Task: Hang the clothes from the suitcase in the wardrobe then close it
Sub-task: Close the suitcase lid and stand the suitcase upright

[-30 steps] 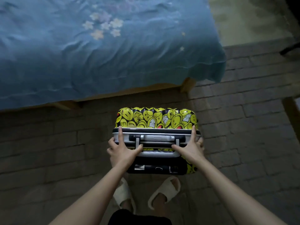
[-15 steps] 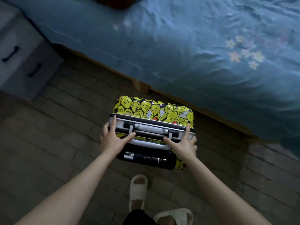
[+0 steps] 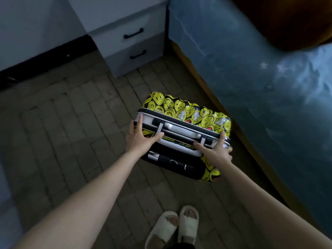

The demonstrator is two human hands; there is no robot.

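Covering the room from wall to bed, a dim brick-pattern floor point(image 3: 59, 126) carries a pale drawer unit point(image 3: 131, 42) at 12 o'clock and a blue-covered bed point(image 3: 260, 90) at 2 o'clock. Slippers point(image 3: 172, 227) are cut off at 6 o'clock. Closed, the yellow suitcase point(image 3: 185, 112) stands at centre; left hand point(image 3: 140, 139) and right hand point(image 3: 218, 151) grasp its top edge, fingers spread.

My one camera sat on my head, looking forward and steeply down, close over my forearms, onto the floor point(image 3: 59, 123) between bed point(image 3: 269, 105) and drawers point(image 3: 129, 44).
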